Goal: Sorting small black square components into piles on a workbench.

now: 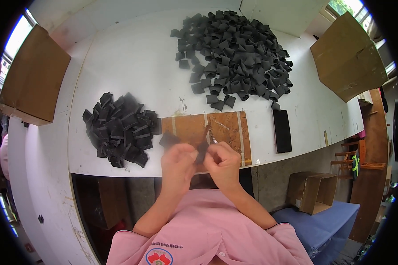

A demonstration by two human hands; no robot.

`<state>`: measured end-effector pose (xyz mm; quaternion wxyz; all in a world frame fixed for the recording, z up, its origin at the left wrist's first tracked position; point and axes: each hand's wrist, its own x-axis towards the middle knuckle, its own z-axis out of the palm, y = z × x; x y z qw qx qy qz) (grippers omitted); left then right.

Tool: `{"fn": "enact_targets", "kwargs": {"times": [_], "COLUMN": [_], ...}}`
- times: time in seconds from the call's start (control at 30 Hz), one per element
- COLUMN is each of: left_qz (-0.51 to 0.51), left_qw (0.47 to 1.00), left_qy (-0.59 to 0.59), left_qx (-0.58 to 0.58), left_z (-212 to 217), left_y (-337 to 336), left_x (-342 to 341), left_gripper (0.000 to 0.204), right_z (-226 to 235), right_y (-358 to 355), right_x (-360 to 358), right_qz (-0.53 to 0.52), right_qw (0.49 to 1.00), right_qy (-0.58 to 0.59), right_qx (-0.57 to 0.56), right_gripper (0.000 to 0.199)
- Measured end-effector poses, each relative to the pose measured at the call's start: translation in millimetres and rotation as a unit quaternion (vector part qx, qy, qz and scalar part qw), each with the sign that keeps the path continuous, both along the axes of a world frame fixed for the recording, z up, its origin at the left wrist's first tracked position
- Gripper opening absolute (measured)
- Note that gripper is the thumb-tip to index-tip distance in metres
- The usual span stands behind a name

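Observation:
Both my hands are close together over the near edge of a brown board (227,126) with pale stripes. My right hand (224,162) is closed in a pinch on a small black fabric piece (202,152). Beside it my left hand (177,165) has its fingers curled and is smeared by motion; what is in them is hidden. A second black piece (168,140), blurred, shows at the left hand's far side, and I cannot tell if the hand touches it. Left of the board lies a heap of flattened black pieces (121,128).
A large pile of black fabric loops (234,53) covers the far part of the white table (132,57). A dark phone (282,131) lies right of the board. Cardboard boxes stand at the left (37,75) and right (349,57); another open box (311,192) sits below the table.

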<state>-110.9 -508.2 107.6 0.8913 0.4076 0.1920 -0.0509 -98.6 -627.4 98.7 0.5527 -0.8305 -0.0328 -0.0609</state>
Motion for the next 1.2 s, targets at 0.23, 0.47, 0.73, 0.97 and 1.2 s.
{"fn": "enact_targets", "kwargs": {"times": [0.23,0.47,0.73,0.97,1.2], "left_qz": [-0.115,0.152,-0.112,-0.198,-0.155], "left_qw": [0.978,0.712,0.967,0.878,0.894], "left_qy": [-0.1,-0.283,-0.128,-0.13,-0.09], "left_qx": [0.14,0.624,-0.19,-0.416,-0.411], "left_z": [13,9,67,32,23], "left_y": [7,-14,19,21,26], "left_x": [0,3,28,44,51], "left_gripper": [0.026,0.012,0.028,0.036,0.031], "right_z": [3,26,81,61,50], "right_y": [-21,-16,-22,-20,-18], "right_x": [5,10,53,66,73], "right_qz": [0.137,0.182,0.258,0.321,0.294], "right_qw": [0.744,0.718,0.919,0.855,0.853], "right_qy": [0.366,0.379,0.148,0.197,0.243], "right_qx": [0.541,0.555,0.258,0.355,0.355], "right_gripper": [0.01,0.018,0.023,0.026,0.025]}}
